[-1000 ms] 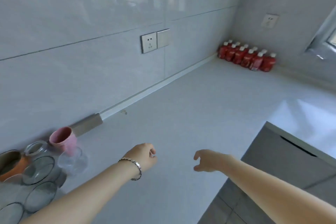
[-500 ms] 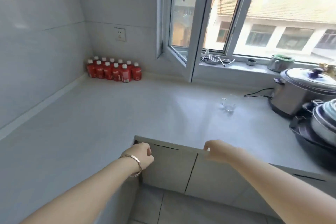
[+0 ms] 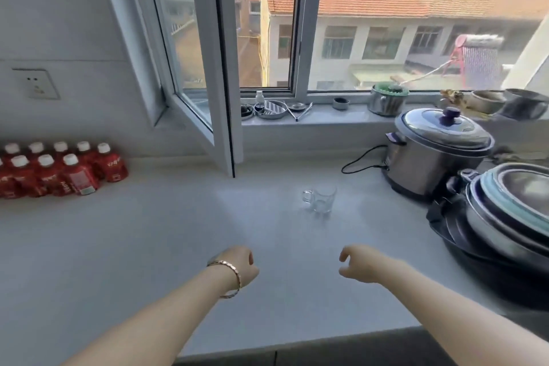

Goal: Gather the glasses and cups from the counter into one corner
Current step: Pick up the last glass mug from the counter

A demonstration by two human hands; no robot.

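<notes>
Since half a second ago the view has swung further right and closer to the window, so the clear glass cup (image 3: 320,198) that stood small and distant now sits near the middle of the frame, and both forearms have come forward over the countertop (image 3: 124,246) instead of hanging over the cabinet edge. That cup stands upright on the bare counter, handle to its left, apart from everything else and ahead of both hands. Neither hand holds anything. The left hand (image 3: 241,265), with a bracelet (image 3: 230,278) on its wrist, is loosely curled with the fingers tucked under. The right hand (image 3: 363,264) is half open, fingers bent and slightly spread, palm down above the counter. To the right of the cup stands a steel electric cooker (image 3: 436,151) with a dark knob on its lid and a black cord running left from it; nearer, at the right edge, are stacked pots and lids (image 3: 511,217). Red bottles with white caps (image 3: 59,171) cluster against the wall at far left. An open window sash (image 3: 219,68) juts inward above the counter.
</notes>
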